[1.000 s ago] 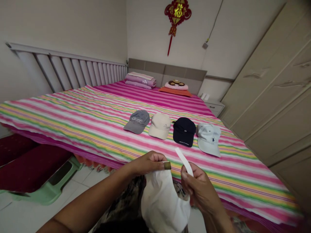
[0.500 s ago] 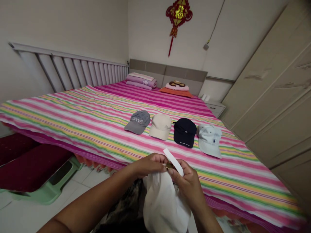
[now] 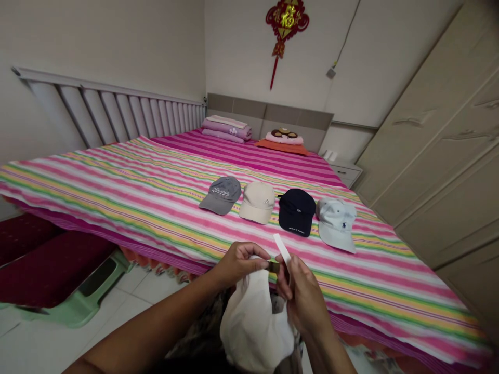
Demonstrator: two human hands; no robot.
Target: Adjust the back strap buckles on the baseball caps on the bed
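Both hands are up in front of the near edge of the bed, working at the back of a soft white cotton baseball cap that hangs below them, off the bed, over the floor. The left hand has its fingers pinched shut on the small brass-coloured buckle at the cap's rear. The right hand sits just beside it, its fingers closed on the white fabric adjuster strap, whose free end sticks up tilted above the knuckles. The two hands nearly touch at the buckle.

On the wide bed with its pink, yellow and green striped cover, four caps lie in a row parallel to the near edge, towards the right side: a grey cap with script lettering, a cream cap, a navy cap and a pale blue-white cap. Each lies just beside its neighbour. Folded bedding and pillows rest at the far headboard end.
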